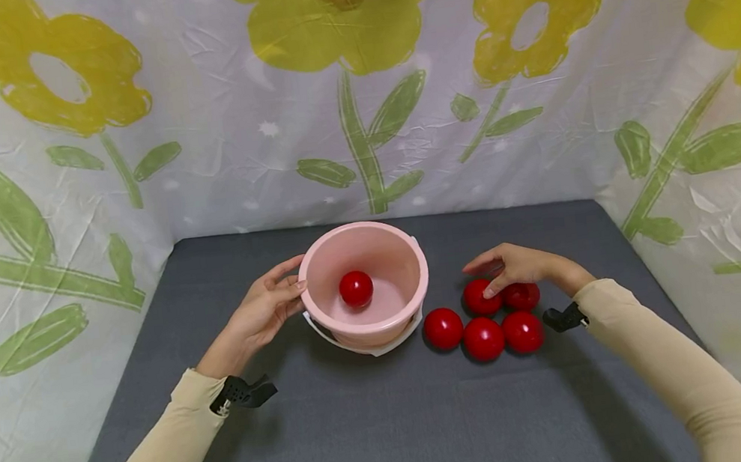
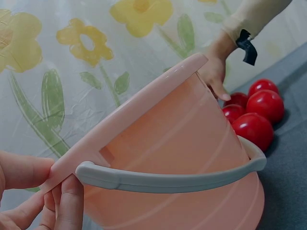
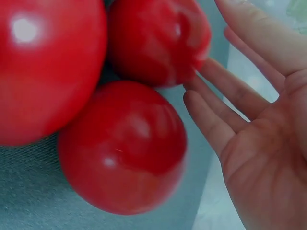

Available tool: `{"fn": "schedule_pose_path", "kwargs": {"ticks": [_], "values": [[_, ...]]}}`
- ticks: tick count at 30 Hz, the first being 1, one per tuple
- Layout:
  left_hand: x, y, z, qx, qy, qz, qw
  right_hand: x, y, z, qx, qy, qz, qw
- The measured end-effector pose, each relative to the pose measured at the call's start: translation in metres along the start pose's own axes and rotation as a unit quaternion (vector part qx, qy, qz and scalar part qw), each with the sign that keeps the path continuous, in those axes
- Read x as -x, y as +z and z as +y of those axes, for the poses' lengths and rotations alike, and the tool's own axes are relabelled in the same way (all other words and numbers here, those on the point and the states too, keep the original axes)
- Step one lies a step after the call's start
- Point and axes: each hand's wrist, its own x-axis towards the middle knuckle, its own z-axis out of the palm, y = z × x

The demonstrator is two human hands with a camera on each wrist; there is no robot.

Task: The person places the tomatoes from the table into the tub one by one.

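Note:
A pink bucket (image 1: 381, 328) with a white handle (image 2: 163, 179) stands on the grey cloth, one red ball (image 1: 356, 289) lying inside. My left hand (image 1: 263, 310) pinches the bucket's rim at its left side, thumb on top and fingers below, as the left wrist view shows. To the right of the bucket, several shiny red balls (image 1: 483, 339) sit close together. Over the back of this group hovers my right hand (image 1: 519, 264), its fingers spread and gently bent beside the rear-left ball (image 1: 481, 297). Its palm (image 3: 268, 163) faces the balls with nothing gripped.
A dark grey cloth (image 1: 391, 424) covers the table. White sheeting (image 1: 221, 164) printed with yellow flowers rises behind the table and along both sides. Black straps (image 1: 241, 393) with small devices sit at both wrists.

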Motion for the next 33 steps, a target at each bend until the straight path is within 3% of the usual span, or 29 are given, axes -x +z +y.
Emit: {"fn": "schedule_pose_path", "kwargs": {"ticks": [17, 33], "values": [[0.0014, 0.0018, 0.0015, -0.005, -0.002, 0.007, 1.0, -0.0032, 0.0101, 0.0032, 0.033, 0.026, -0.013, 0.999], [-0.0002, 0.0008, 0.0004, 0.004, -0.001, 0.01, 0.9999, -0.0056, 0.0055, -0.0027, 0.065, 0.012, -0.011, 0.998]]}}
